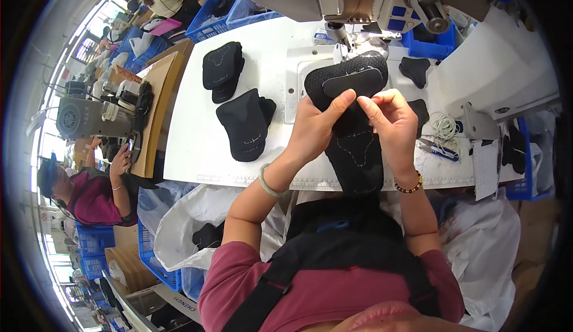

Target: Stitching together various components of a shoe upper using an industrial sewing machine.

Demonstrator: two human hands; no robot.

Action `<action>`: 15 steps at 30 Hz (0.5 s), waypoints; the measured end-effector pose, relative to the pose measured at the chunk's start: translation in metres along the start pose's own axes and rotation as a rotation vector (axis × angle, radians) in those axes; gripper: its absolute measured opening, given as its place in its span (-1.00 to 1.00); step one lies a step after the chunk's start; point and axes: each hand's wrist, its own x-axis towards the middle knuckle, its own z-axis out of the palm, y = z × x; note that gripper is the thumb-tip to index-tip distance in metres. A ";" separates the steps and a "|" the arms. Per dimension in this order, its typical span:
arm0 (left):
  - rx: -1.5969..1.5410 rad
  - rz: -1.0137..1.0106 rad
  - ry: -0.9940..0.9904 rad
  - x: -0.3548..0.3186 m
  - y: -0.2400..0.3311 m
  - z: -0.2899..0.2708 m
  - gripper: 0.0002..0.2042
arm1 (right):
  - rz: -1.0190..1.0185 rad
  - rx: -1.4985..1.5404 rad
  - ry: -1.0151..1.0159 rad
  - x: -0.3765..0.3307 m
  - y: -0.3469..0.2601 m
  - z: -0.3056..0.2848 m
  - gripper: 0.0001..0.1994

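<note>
A black padded fabric piece (355, 159) with a light stitched outline lies across the front of the white sewing table, its narrow end over the edge. On its wide far end, close to the sewing machine's presser foot (343, 51), sits a smaller black oval patch (352, 84). My left hand (319, 123) is closed on the piece's left side, thumb on top beside the patch. Over the right side, my right hand (394, 117) is closed in a pinch, its thumb tip almost touching my left thumb. What those right fingers hold is too small to see.
Stacked black pieces (245, 126) lie left on the table, with another stack (222, 69) behind. At right are thread snips (440, 150), coiled cord (443, 127) and small black pieces (414, 71). A co-worker (89, 195) works at left; blue crates (212, 13) stand behind.
</note>
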 end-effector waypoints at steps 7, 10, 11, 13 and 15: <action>0.138 -0.010 -0.021 0.005 -0.001 -0.010 -0.78 | 0.035 0.028 -0.019 0.006 0.000 0.001 -0.85; 0.161 -0.017 -0.026 0.006 0.000 -0.014 -0.78 | 0.054 0.016 -0.056 0.009 0.002 -0.001 -0.85; 0.160 -0.018 -0.029 0.006 0.001 -0.014 -0.78 | 0.071 0.012 -0.071 0.009 0.001 -0.002 -0.85; 0.156 -0.037 -0.018 0.006 0.002 -0.014 -0.78 | 0.090 0.007 -0.084 0.009 0.001 -0.002 -0.84; 0.156 -0.038 -0.017 0.006 0.001 -0.015 -0.78 | 0.091 0.005 -0.062 0.009 0.001 0.000 -0.83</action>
